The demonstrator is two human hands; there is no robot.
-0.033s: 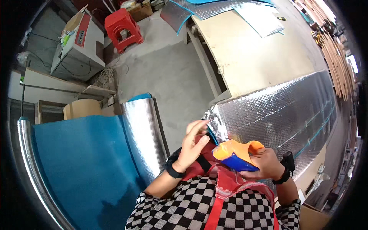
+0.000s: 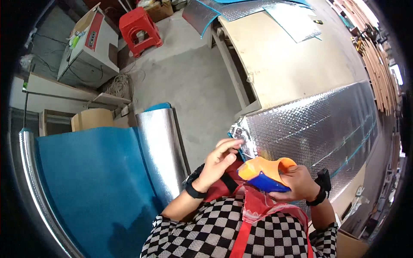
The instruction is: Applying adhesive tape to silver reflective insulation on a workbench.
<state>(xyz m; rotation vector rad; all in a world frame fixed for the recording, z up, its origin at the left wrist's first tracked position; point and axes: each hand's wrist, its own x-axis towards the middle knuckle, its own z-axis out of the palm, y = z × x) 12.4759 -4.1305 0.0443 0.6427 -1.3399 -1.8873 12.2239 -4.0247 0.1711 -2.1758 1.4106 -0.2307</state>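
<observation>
A pale worktop (image 2: 275, 56) stretches away from a person in a checkered top, its near end covered by a bubble-textured foil sheet (image 2: 301, 129) that reaches almost to the wearer's red apron (image 2: 266, 204). To the left spreads a broad blue sheet (image 2: 86, 172), bordered by a silver strip (image 2: 159, 146), while a lane of bare grey floor (image 2: 185, 77) runs between the strip and the worktop toward a red stool (image 2: 140, 32), giving open room on that side; room is tightest at the front, where body, foil edge and hands crowd together. The left hand (image 2: 218, 165) hovers by the foil's near left corner, its grip loosely open, thumb apart from fingers and apparently holding nothing; whether a fingertip touches the foil cannot be told. The right hand (image 2: 299, 184) has its grip closed around an orange-and-blue hand tool (image 2: 260, 172), held in front of the apron just beside that corner. The step appears to be preparation at the edge; the next move seems to call for steadying the corner and keeping fingers clear of the tool's front.
</observation>
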